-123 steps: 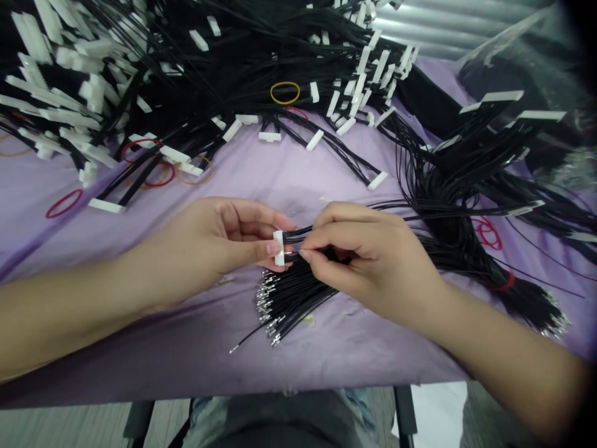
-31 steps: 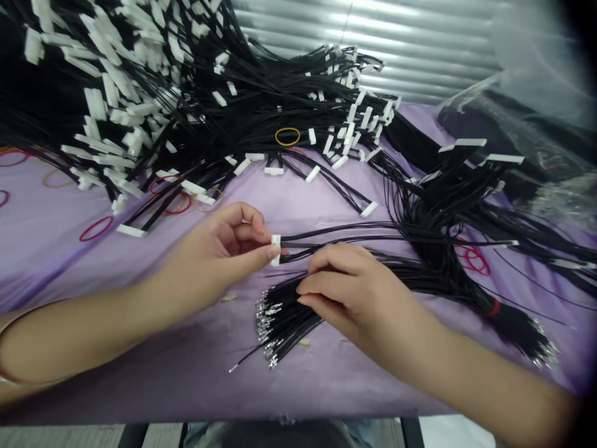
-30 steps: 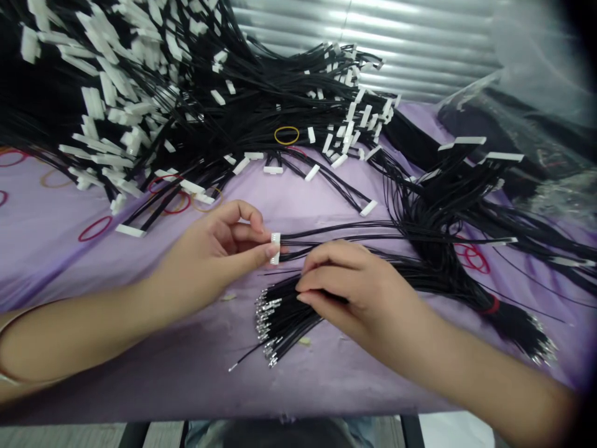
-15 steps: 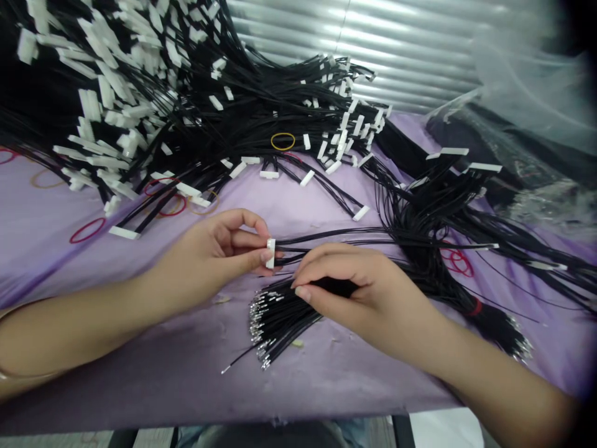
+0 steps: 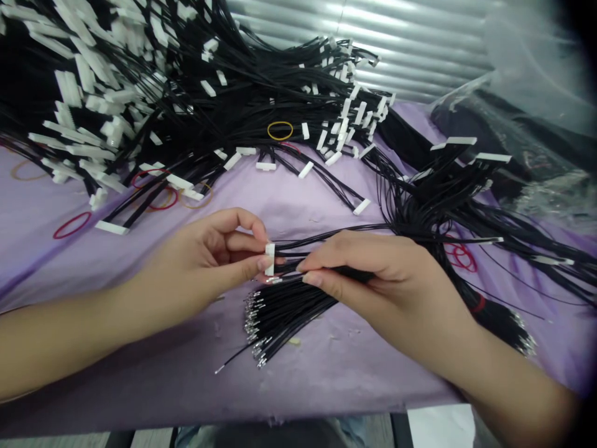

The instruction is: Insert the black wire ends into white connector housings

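My left hand (image 5: 205,261) pinches a small white connector (image 5: 269,258) between thumb and fingers, with black wires running from it to the right. My right hand (image 5: 373,280) is closed in a pinch on a black wire (image 5: 291,272), its tip close to the connector's right face. Under my right hand lies a bundle of loose black wires (image 5: 280,311) with bare metal terminals fanned toward the table's front edge.
A big heap of finished black harnesses with white connectors (image 5: 140,93) fills the back left. More wire bundles (image 5: 443,205) lie at right, beside a clear plastic bag (image 5: 527,124). Red and yellow rubber bands (image 5: 72,224) are scattered on the purple cloth (image 5: 326,367).
My right hand rose from the loose bundle with a wire and brought it up to the connector. My left hand held the connector nearly still. The camera view shifted slightly.
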The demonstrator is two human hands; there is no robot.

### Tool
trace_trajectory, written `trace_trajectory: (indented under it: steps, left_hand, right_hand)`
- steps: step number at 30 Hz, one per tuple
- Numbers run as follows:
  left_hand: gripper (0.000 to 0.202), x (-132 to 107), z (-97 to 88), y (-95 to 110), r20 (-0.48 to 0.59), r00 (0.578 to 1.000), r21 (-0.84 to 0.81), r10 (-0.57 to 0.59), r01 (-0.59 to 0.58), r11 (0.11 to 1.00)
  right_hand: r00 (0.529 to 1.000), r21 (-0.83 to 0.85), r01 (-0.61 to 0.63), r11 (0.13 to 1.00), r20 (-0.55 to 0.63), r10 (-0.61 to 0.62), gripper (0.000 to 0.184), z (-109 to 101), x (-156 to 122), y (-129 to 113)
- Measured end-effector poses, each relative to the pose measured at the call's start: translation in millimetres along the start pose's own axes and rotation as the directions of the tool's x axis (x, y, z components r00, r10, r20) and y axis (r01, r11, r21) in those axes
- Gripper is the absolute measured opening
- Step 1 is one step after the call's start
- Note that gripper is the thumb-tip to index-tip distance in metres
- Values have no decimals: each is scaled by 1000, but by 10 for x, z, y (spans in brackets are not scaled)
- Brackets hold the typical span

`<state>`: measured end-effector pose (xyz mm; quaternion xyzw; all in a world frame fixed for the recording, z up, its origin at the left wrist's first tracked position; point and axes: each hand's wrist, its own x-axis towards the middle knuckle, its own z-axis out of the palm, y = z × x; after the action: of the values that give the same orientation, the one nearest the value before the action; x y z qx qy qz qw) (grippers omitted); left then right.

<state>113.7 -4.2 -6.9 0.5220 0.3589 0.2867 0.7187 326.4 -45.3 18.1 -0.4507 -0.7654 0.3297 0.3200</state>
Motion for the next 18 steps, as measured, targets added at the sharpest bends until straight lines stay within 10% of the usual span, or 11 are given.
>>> trace_trajectory:
  steps: [18]
  left_hand:
    - [25,9,18,-20,26,986,-144,-164,166,976]
  right_hand:
    - [962,139,-274,952,29,273,13,70,40,54]
